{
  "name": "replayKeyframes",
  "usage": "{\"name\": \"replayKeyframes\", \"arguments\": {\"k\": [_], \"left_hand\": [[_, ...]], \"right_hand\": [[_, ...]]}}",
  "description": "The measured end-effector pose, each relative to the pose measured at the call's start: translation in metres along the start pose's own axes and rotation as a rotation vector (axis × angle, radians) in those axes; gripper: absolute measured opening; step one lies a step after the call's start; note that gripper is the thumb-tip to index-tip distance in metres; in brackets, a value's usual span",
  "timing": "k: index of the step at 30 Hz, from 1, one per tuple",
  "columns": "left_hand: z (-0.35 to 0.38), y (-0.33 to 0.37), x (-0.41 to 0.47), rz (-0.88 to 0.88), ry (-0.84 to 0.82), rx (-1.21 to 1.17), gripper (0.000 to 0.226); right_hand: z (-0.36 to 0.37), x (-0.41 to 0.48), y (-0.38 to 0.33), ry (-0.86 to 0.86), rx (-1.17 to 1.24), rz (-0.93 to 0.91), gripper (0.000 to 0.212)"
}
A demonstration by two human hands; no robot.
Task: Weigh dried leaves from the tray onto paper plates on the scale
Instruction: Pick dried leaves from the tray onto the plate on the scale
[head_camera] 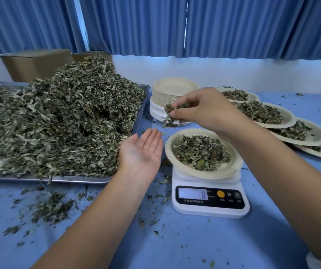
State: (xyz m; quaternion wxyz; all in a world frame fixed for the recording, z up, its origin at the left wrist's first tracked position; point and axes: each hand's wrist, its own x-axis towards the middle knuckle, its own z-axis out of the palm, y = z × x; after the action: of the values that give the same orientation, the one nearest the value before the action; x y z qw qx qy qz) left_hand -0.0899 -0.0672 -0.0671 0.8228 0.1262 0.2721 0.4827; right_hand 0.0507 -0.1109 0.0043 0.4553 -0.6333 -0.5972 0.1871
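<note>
Pinching dried leaves (170, 112) in the right hand (204, 109) above the plate (231, 169) on the scale (210, 210); holding left hand (142, 150) flat, palm up.

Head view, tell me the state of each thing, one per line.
Tray: heaped with dried leaves.
Scale: on, reading 8.
Plate on scale: holds leaves.
Right hand: pinches a tuft of leaves.
Left hand: open, palm up, empty.
Plate stack: empty.
Filled plates: overlapping row at right.

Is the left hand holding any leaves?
No, the left hand is open, palm up, with nothing in it.
</note>
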Motion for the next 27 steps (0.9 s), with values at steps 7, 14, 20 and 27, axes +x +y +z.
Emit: {"name": "replayKeyframes", "arguments": {"k": [7,14,20,27], "left_hand": [[0.0,0.006,0.001,-0.02,0.003,-0.045,0.04],[0.0,0.008,0.001,-0.016,0.0,-0.099,0.041],[0.001,0.007,0.001,-0.012,-0.001,-0.081,0.04],[0.001,0.005,-0.001,-0.012,-0.006,-0.038,0.044]], "right_hand": [[0.072,0.047,-0.046,-0.148,-0.071,-0.087,0.01],[0.108,0.057,-0.051,-0.466,-0.176,0.006,0.044],[0.072,0.044,-0.032,-0.382,-0.31,-0.059,0.018],[-0.003,0.024,-0.002,-0.291,-0.477,-0.085,0.008]]}}
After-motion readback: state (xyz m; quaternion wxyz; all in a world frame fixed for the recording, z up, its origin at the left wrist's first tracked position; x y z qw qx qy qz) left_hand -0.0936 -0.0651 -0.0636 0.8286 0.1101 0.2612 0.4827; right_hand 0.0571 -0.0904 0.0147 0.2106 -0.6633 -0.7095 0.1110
